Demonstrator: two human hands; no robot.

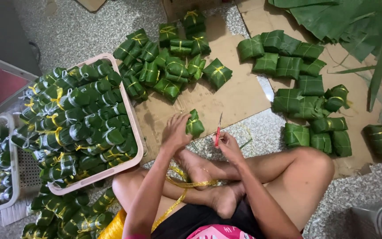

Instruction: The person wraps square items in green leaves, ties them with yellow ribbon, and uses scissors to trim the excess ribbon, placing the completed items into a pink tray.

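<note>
One leaf-wrapped parcel (194, 124) sits in the left hand (176, 131), fingers closed around its lower side, held just above the cardboard sheet (226, 99) on the floor. It is a small squarish packet of green banana leaf, tied across with yellow string. The right hand (228, 145) is closed on one pair of red-handled scissors (218, 130), blades pointing up, just beside the parcel. One pink basket (133, 128) at the left is heaped with tied parcels, too many to count. Roughly twenty tied parcels (169, 66) lie piled on the cardboard ahead; about sixteen more parcels (301, 84) lie at the right. Yellow string (191, 182) trails over the crossed legs
</note>
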